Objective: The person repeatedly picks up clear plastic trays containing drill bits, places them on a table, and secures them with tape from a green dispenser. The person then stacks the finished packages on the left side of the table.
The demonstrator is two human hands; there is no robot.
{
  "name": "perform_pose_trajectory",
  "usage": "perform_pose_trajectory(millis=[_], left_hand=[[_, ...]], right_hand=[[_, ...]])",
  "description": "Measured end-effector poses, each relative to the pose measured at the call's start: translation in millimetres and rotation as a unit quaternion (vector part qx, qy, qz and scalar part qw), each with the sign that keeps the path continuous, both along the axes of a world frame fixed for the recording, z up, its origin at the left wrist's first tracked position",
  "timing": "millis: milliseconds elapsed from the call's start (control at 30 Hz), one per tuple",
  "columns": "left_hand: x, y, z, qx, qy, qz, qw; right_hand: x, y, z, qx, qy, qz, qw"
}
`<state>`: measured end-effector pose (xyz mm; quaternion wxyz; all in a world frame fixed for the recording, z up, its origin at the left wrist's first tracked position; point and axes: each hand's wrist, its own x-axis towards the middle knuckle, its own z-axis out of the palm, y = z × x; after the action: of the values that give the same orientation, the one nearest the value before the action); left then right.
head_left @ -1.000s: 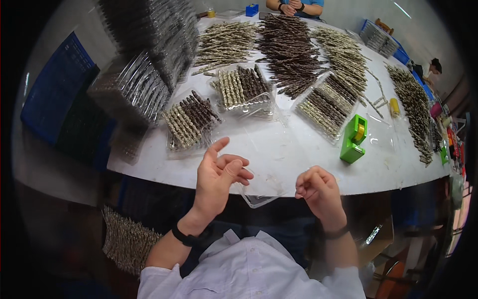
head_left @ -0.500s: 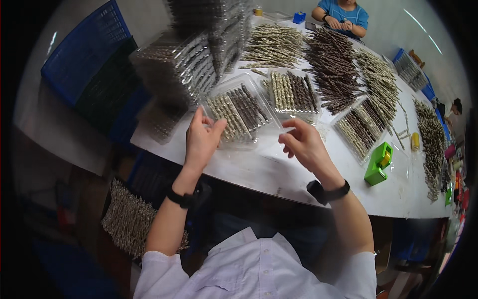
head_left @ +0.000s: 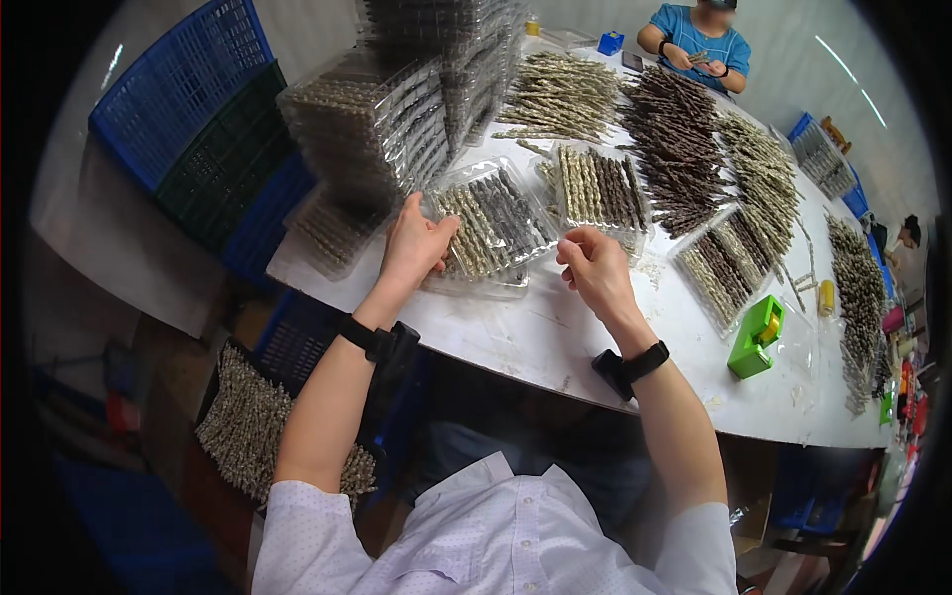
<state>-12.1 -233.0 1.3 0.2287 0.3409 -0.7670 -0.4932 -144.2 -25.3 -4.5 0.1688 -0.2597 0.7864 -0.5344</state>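
In front of me a clear plastic box (head_left: 496,213), tilted, shows pale twisted sticks on its left side and dark ones on its right. My left hand (head_left: 416,243) grips its left edge, with the thumb over the top. At the right corner, the thumb and fingers of my right hand (head_left: 600,270) pinch together on the plastic edge. Another clear pack (head_left: 496,289) lies partly hidden beneath. Just beyond the right hand rests a pack of pale and dark sticks (head_left: 600,193).
Tall stacks of clear packs (head_left: 372,114) rise at the left. Piles of pale (head_left: 560,94) and dark twisted sticks (head_left: 674,139) cover the far table. A filled tray (head_left: 729,263) and a green tape dispenser (head_left: 758,337) stand right. Across the table sits a person in blue (head_left: 699,40).
The box in my hands has turned and tilted, and clear plastic now lies over its sticks. My right hand has come to its corner. The person across now holds some sticks.
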Motion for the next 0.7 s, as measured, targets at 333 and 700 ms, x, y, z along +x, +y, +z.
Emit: perform_pose_trajectory(millis=[333,700], left_hand=[[-11.4,-18.3,-14.1,-0.14,-0.05,-0.013,0.989],[-14.8,-24.5,-31.2,-0.041,0.011,0.02,0.999]], right_hand=[[-8.9,-1.3,-13.5,0.012,-0.128,-0.011,0.992],[-0.2,-8.5,-8.4,-0.055,-0.347,0.016,0.936]])
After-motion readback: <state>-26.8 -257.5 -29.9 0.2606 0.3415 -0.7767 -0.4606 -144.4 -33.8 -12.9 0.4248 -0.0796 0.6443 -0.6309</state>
